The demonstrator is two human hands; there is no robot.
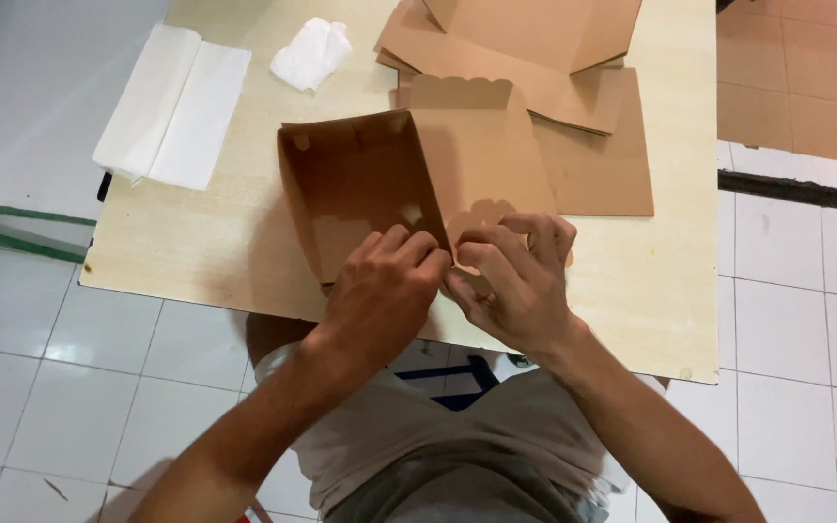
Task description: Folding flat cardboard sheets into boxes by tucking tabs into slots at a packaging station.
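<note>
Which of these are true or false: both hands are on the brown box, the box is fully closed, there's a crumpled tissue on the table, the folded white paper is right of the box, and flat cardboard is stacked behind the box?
1. Both the left hand and right hand touch the box. True.
2. The box is fully closed. False: it is open, its lid flap lying back.
3. A crumpled tissue lies on the table. True.
4. The folded white paper lies right of the box. False: it lies to the left, at the table's edge.
5. Flat cardboard is stacked behind the box. True.
</note>
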